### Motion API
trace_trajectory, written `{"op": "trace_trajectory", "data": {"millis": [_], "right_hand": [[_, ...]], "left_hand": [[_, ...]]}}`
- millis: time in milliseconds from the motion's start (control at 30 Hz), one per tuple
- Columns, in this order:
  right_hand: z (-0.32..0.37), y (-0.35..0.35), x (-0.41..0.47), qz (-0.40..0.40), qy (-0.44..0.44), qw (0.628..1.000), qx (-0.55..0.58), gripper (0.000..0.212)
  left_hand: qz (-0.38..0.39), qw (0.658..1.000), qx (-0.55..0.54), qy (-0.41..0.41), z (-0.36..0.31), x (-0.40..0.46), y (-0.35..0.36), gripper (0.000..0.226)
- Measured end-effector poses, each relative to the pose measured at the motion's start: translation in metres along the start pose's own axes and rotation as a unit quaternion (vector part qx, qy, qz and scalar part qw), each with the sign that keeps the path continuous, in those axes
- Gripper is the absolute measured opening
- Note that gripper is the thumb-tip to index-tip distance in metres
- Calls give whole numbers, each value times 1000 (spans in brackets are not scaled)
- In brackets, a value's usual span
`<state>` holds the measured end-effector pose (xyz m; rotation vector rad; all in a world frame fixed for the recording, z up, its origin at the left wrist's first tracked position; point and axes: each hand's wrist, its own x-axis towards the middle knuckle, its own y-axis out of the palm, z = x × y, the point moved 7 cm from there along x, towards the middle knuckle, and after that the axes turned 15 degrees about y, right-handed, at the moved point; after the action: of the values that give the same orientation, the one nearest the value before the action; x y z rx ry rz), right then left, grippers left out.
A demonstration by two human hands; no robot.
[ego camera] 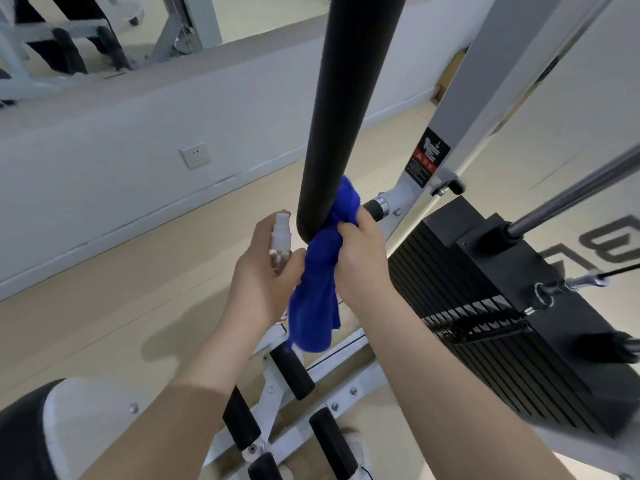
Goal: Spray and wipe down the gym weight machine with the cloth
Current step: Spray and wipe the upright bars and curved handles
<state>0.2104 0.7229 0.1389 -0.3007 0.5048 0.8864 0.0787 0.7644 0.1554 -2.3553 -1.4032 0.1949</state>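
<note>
Forearms come in from the bottom edge, both hands meeting at the low end of the black padded bar. Left hand has its fingers curled round a small clear spray bottle, nozzle up, just left of the bar end. Right hand grips the bunched blue cloth against the bar's lower right side; the cloth tail hangs down loose. Bar's long axis runs up and away from the fingers, so the next wipe likely travels upward along it, with the right hand already on contact. Bar top is cut off by the frame. Fingertips under the cloth are hidden. Beyond right, the weight stack and white frame; label text unreadable.
</note>
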Motion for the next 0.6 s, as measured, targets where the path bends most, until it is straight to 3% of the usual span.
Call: {"op": "trace_trajectory", "data": {"millis": [67,167,300,367,433,467,533,600], "right_hand": [[-1,1,-4,-40,-72,994,-70,28],[-19,6,10,-81,-148,949,-267,20],[-40,-3,49,-87,-174,875,-443,42],[-32,-18,59,-144,-183,842,-486,50],[-28,-50,74,-230,-124,847,-464,61],[-28,-67,79,-252,-61,874,-410,62],[-37,-79,79,-220,50,941,-253,49],[-39,-72,67,-220,85,951,-200,26]], "left_hand": [[-12,1000,16,0,3,-4,-4,43],[-8,1000,19,17,8,-5,-6,37],[13,1000,11,20,15,-12,-3,31],[18,1000,10,17,17,-18,-4,30],[24,999,14,18,17,-24,-7,28],[25,999,15,14,18,-27,-9,28],[28,999,12,12,19,-29,-11,26],[28,1000,10,2,20,-30,-10,24]]}}
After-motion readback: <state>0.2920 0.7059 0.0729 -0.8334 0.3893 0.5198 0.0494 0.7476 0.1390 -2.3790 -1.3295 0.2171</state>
